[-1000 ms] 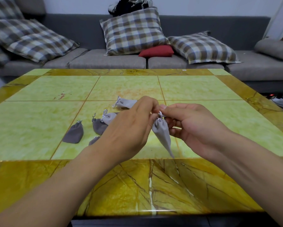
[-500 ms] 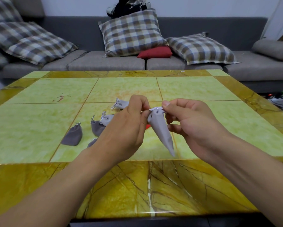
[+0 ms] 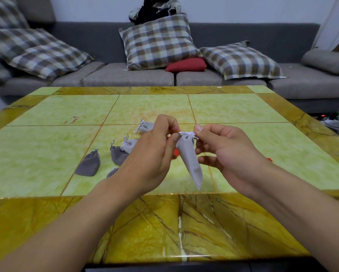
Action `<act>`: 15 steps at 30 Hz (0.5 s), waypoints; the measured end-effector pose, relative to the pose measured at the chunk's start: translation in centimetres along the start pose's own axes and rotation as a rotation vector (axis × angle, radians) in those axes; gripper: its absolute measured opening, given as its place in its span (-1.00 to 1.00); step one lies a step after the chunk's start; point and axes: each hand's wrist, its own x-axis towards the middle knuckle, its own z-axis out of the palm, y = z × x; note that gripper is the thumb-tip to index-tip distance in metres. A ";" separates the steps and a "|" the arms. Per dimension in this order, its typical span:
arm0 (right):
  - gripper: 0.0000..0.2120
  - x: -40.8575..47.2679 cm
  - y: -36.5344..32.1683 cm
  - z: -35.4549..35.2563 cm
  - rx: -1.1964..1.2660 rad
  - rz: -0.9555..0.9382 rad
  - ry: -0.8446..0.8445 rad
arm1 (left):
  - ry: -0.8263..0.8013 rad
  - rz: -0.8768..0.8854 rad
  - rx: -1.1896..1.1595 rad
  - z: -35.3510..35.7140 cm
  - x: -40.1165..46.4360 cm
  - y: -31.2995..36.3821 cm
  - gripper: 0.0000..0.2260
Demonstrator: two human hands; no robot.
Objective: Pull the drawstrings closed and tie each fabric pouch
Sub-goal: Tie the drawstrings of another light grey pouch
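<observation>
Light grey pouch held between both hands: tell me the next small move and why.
Probably draw the two hands apart to tighten the knot. The left hand and right hand each pinch the white drawstring at the gathered neck of the light grey pouch, which hangs above the table. Whether the knot is already snug is too small to tell.

Your left hand (image 3: 153, 154) and right hand (image 3: 225, 148) pinch the cords at the gathered neck of a light grey pouch (image 3: 190, 160), which hangs above the table (image 3: 47, 150). More pouches lie to the left: a dark one (image 3: 88, 163), another dark one (image 3: 117, 154), two pale ones (image 3: 130, 145) (image 3: 146, 126)
</observation>
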 end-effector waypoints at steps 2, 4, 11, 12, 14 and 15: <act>-0.74 0.1 0.2 -0.1 -0.006 0.019 -0.010 | -0.019 0.021 0.006 0.2 -0.1 0.2 -0.97; -0.76 0.2 0.2 0.0 -0.014 0.022 -0.003 | -0.012 0.058 0.042 0.6 -0.2 0.4 -0.90; -0.76 0.4 0.2 -0.1 -0.035 -0.015 0.039 | 0.163 0.097 0.116 0.5 0.1 0.3 -0.92; -0.76 0.4 0.3 0.0 -0.053 -0.034 0.056 | 0.186 0.089 0.111 0.5 0.1 0.5 -0.93; -0.76 0.4 0.5 0.3 -0.063 -0.059 0.098 | 0.233 0.054 0.081 0.8 0.1 0.9 -0.92; -0.76 0.4 0.5 0.4 -0.048 -0.064 0.116 | 0.259 0.033 0.067 1.0 0.1 1.1 -0.92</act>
